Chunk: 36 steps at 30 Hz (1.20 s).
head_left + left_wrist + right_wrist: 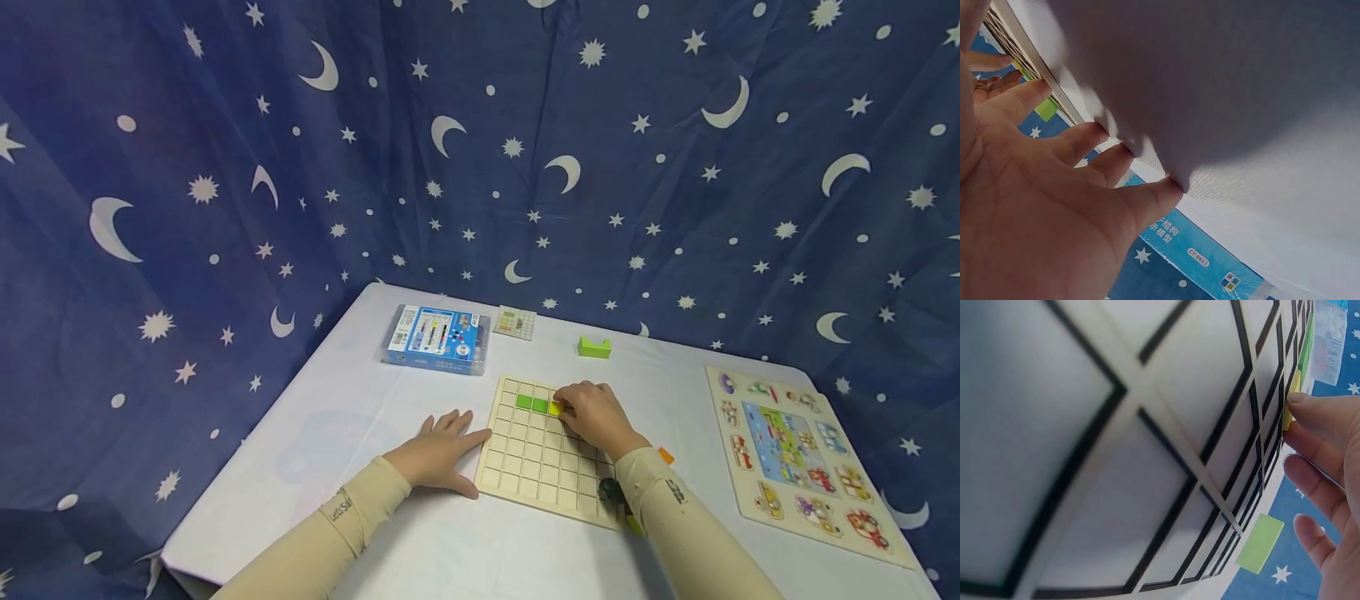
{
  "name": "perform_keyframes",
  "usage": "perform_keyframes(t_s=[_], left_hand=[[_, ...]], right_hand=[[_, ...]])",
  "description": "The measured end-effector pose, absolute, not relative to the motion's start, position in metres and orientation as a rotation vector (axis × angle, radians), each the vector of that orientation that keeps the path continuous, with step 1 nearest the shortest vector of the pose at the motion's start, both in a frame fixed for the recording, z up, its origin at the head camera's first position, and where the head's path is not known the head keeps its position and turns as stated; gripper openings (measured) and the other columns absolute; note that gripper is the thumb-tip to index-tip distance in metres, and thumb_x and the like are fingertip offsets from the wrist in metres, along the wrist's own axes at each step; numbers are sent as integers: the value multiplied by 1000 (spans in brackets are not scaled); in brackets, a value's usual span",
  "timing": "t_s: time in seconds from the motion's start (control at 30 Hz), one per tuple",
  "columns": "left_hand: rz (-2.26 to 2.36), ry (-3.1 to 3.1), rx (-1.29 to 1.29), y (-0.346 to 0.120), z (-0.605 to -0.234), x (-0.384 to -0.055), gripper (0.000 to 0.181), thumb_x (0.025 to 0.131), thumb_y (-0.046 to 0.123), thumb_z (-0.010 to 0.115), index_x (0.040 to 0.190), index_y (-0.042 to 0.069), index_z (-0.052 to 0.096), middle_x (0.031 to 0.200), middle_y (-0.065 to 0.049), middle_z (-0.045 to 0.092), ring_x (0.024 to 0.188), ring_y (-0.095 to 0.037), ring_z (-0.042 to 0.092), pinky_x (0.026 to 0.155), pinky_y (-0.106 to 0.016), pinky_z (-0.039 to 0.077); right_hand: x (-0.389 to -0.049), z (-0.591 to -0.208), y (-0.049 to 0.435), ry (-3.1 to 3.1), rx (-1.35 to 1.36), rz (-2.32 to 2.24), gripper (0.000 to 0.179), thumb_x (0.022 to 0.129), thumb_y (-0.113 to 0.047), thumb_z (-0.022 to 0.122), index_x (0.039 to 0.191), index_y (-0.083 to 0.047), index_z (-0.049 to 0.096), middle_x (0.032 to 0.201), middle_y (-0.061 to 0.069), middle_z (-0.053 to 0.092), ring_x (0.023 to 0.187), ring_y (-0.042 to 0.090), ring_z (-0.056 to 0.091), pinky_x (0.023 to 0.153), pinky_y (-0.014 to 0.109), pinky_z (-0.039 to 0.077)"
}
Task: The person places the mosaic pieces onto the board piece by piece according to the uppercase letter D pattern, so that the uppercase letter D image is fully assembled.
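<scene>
A wooden grid board (521, 468) with square cells lies on the table. Two green tiles (532, 404) sit side by side in one of its far rows. Just right of them, my right hand (597, 419) pinches a yellow tile (554, 409) between thumb and index finger at the board; in the right wrist view the yellow tile (1288, 417) shows under the fingertips. My left hand (437, 457) rests palm down with spread fingers on the white cloth, a fingertip at the board's left edge. The left wrist view shows these fingers (1079, 140) straight and holding nothing.
Behind the board are a blue-labelled plastic case (437, 340), a small patterned card (515, 322) and a notched green block (594, 347). A picture puzzle board (802, 467) lies at right. A dark green piece (609, 490) and an orange piece (666, 455) lie near my right forearm.
</scene>
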<state>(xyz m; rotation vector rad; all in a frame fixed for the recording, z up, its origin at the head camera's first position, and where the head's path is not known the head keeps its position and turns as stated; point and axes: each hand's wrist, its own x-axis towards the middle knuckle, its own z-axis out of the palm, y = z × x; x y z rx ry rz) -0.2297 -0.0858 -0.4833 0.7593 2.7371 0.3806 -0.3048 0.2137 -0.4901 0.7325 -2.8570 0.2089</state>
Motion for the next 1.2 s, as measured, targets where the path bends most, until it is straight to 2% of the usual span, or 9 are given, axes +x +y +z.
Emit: perform_keyframes(t_s=[0.3,0.47,0.67,0.93,1.2], left_hand=[[370,2746,761,-85,-483,-232,97,72,62,78,153,24,39,162,-18,24,149,-39,18,116,-64,17],[377,2743,762,-86,-483,-233,97,72,62,78,153,24,39,162,-18,24,149,-39,18,115,-65,18],[367,2742,755,-88,-484,-233,98,72,63,77,153,24,39,161,-18,25,149,-39,18,115,-65,18],[392,2732,748,-88,-485,-232,97,72,61,78,153,24,39,162,-19,24,149,-40,18,116,-65,16],[402,2730,755,-86,-485,-231,97,72,61,79,153,24,40,161,-18,24,149,-40,19,116,-65,16]], right_hand=[[-299,-470,226,-2892,661,242,34,85,-20,79,117,-15,71,110,0,73,103,24,64,96,53,45],[-286,-462,249,-2903,590,262,35,86,-20,79,118,-11,71,116,4,72,110,28,63,99,55,42],[-269,-468,280,-2954,474,248,35,86,-23,78,118,-10,70,115,6,72,111,30,62,101,56,39],[-261,-483,303,-3067,365,212,47,82,-23,82,124,-8,66,119,9,70,113,33,61,100,57,40],[-258,-487,311,-3073,381,232,42,83,-21,80,122,-11,68,115,5,71,111,31,61,103,58,38]])
